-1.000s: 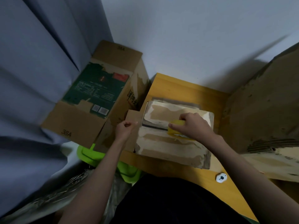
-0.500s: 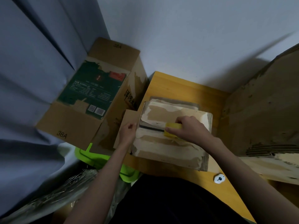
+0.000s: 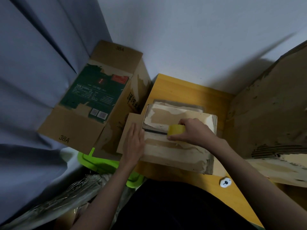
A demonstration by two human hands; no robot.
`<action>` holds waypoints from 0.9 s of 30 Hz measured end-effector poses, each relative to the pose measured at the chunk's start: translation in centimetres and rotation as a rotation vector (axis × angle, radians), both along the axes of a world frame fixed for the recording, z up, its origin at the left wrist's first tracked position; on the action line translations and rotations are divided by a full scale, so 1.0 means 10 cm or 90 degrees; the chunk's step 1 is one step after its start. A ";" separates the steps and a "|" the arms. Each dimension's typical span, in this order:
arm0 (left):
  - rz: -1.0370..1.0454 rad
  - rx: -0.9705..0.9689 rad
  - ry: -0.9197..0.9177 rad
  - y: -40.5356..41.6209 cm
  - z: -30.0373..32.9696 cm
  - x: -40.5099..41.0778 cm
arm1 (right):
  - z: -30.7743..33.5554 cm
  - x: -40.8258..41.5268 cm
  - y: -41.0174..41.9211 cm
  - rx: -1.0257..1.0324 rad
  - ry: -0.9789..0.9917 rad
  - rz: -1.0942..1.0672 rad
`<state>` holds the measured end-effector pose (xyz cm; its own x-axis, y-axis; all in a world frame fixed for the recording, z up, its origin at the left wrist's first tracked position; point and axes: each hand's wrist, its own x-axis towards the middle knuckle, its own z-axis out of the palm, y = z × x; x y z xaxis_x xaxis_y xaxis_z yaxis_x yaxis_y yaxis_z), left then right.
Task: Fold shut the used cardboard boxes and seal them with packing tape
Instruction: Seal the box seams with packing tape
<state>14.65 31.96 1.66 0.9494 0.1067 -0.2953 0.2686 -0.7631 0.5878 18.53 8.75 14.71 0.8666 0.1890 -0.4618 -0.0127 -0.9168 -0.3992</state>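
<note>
A worn cardboard box (image 3: 176, 151) with torn, pale patches lies flat on the yellow table (image 3: 186, 90). Its two top flaps meet at a dark seam in the middle. My right hand (image 3: 192, 132) grips a yellow roll of packing tape (image 3: 176, 130) on that seam. My left hand (image 3: 134, 140) lies flat with straight fingers on the box's left end, over a side flap (image 3: 131, 123) that sticks out past the table's left edge.
A tall open carton (image 3: 93, 100) marked 38A with a green label stands left of the table. A big torn carton (image 3: 272, 110) rises at the right. A small white round object (image 3: 225, 182) lies near the table's front. A green plastic bin (image 3: 103, 163) sits below the left carton.
My left hand went from a loose fist beside the box to lying flat on its left end. My right hand has slid the tape roll leftward along the seam.
</note>
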 end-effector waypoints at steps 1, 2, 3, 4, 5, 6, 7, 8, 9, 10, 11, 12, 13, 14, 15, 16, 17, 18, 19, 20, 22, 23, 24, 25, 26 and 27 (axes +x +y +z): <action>-0.063 0.017 -0.050 -0.03 0.03 -0.02 | 0.01 0.00 0.00 -0.007 0.006 0.010; -0.129 0.027 -0.087 -0.06 0.03 -0.02 | 0.02 0.00 -0.01 -0.014 0.013 0.022; -0.188 0.034 -0.104 -0.09 0.02 -0.01 | 0.03 0.00 -0.01 -0.019 0.021 0.034; -0.230 0.042 -0.106 -0.12 0.01 0.00 | 0.03 0.00 -0.01 -0.021 0.028 0.045; -0.257 0.057 -0.104 -0.13 -0.02 0.02 | 0.02 0.00 -0.01 -0.024 0.032 0.052; -0.273 0.078 -0.102 -0.13 -0.03 0.02 | 0.02 -0.01 -0.01 -0.028 0.030 0.058; -0.284 0.106 -0.102 -0.13 -0.05 0.03 | 0.01 -0.01 -0.01 -0.033 0.027 0.064; -0.292 0.135 -0.105 -0.13 -0.07 0.02 | 0.01 -0.03 -0.02 -0.036 0.020 0.073; -0.297 0.158 -0.106 -0.13 -0.08 0.01 | 0.00 -0.04 -0.03 -0.038 0.014 0.082; -0.299 0.171 -0.105 -0.13 -0.09 0.01 | 0.00 -0.06 -0.03 -0.039 0.009 0.091; -0.298 0.176 -0.103 -0.13 -0.10 0.01 | 0.00 -0.08 -0.05 -0.039 0.006 0.098; -0.297 0.176 -0.102 -0.13 -0.10 0.01 | -0.01 -0.09 -0.07 -0.038 0.003 0.101; -0.293 0.175 -0.103 -0.13 -0.11 0.01 | -0.01 -0.11 -0.10 -0.036 -0.003 0.102; -0.291 0.175 -0.105 -0.13 -0.11 0.01 | -0.01 -0.13 -0.13 -0.034 -0.012 0.100; -0.291 0.175 -0.105 -0.13 -0.12 0.01 | -0.02 -0.14 -0.15 -0.035 -0.021 0.099; -0.291 0.175 -0.106 -0.12 -0.12 0.00 | -0.02 -0.17 -0.18 -0.041 -0.033 0.103; -0.292 0.175 -0.107 -0.12 -0.13 0.00 | -0.03 -0.19 -0.20 -0.049 -0.044 0.108; -0.292 0.174 -0.110 -0.12 -0.13 0.00 | -0.03 -0.21 -0.23 -0.055 -0.056 0.111; -0.291 0.170 -0.112 -0.12 -0.13 0.00 | -0.03 -0.23 -0.26 -0.058 -0.067 0.109; -0.289 0.166 -0.114 -0.11 -0.14 0.00 | -0.03 -0.25 -0.31 -0.062 -0.078 0.106; -0.287 0.163 -0.113 -0.10 -0.15 0.00 | 0.00 -0.28 -0.44 -0.087 -0.094 0.093; -0.289 0.165 -0.111 -0.10 -0.15 0.00 | 0.02 -0.31 -0.53 -0.107 -0.097 0.084; -0.290 0.167 -0.112 -0.10 -0.15 -0.01 | 0.04 -0.35 -0.63 -0.126 -0.097 0.073; -0.290 0.167 -0.115 -0.10 -0.15 -0.01 | 0.06 -0.40 -0.73 -0.144 -0.097 0.060; -0.290 0.164 -0.117 -0.11 -0.15 -0.01 | 0.07 -0.45 -0.83 -0.155 -0.099 0.044; -0.291 0.159 -0.114 -0.11 -0.15 -0.01 | 0.06 -0.52 -0.91 -0.161 -0.102 0.022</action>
<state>14.54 30.84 0.13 0.9486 -0.2820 -0.1437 -0.2103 -0.9009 0.3796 13.37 -0.32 15.36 0.9273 0.1161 -0.3558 0.0646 -0.9861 -0.1532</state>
